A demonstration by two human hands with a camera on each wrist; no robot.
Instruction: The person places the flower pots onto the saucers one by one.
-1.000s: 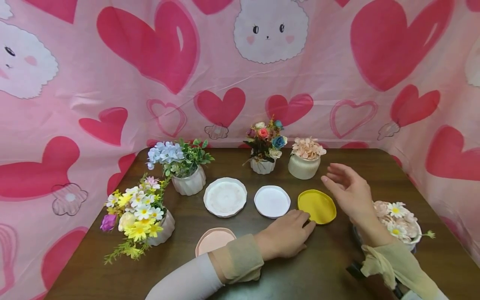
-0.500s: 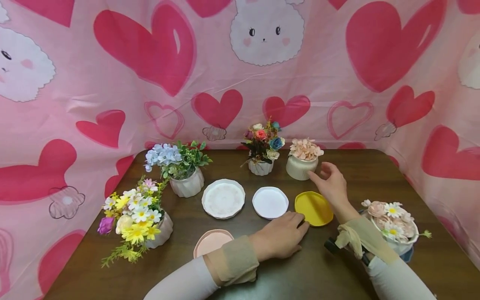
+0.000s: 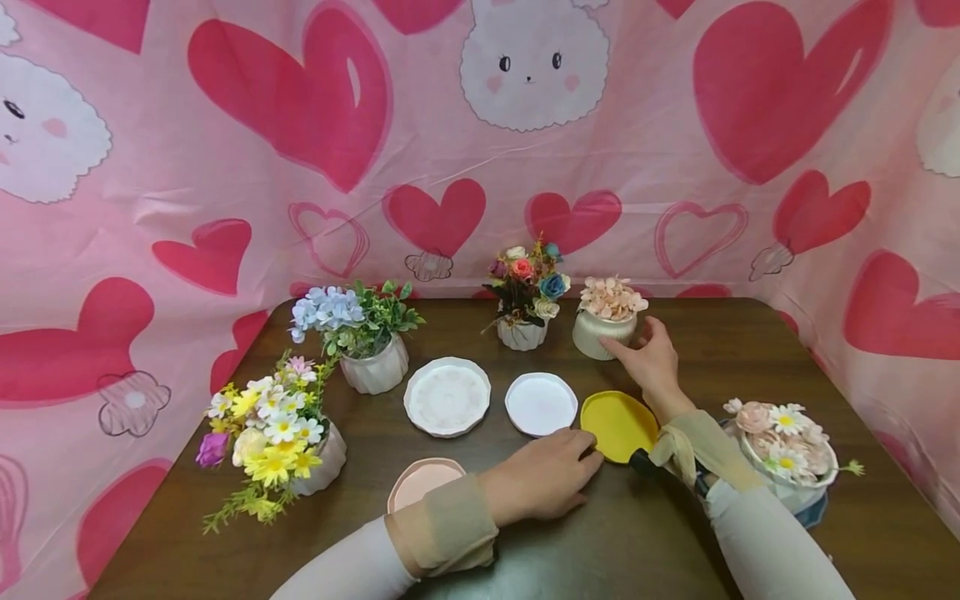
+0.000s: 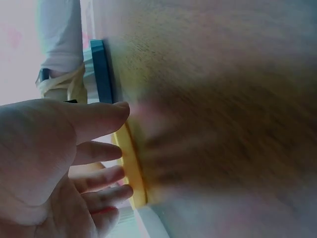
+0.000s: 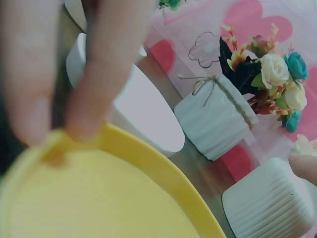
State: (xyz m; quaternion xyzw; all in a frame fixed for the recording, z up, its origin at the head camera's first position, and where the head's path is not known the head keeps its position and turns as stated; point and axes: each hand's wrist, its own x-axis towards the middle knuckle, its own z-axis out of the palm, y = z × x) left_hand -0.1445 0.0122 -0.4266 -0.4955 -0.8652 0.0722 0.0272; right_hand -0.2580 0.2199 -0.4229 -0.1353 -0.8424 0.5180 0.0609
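My left hand (image 3: 542,475) reaches across the front of the table, fingertips at the near left rim of a yellow tray (image 3: 618,427). In the left wrist view its thumb stands apart from the other fingers (image 4: 106,178), which are loosely bent at the tray's rim. Close up in the right wrist view, two blurred fingers (image 5: 94,94) overlap that rim. My right hand (image 3: 651,364) is beyond the yellow tray, beside a cream ribbed pot (image 3: 594,337) of peach flowers (image 3: 613,298). Its thumb overlaps the pot's front and the other fingers stand to the right, with a gap between.
A white scalloped tray (image 3: 447,397), a small white tray (image 3: 542,404) and a pink tray (image 3: 426,480) lie leftward. Potted mixed roses (image 3: 522,332), blue flowers (image 3: 375,367) and yellow-white flowers (image 3: 322,462) stand around. A daisy pot (image 3: 798,492) is by my right forearm.
My right hand has moved left from above the daisy pot to the ribbed pot. My left hand has shifted slightly left, and the yellow tray has slid left and nearer.
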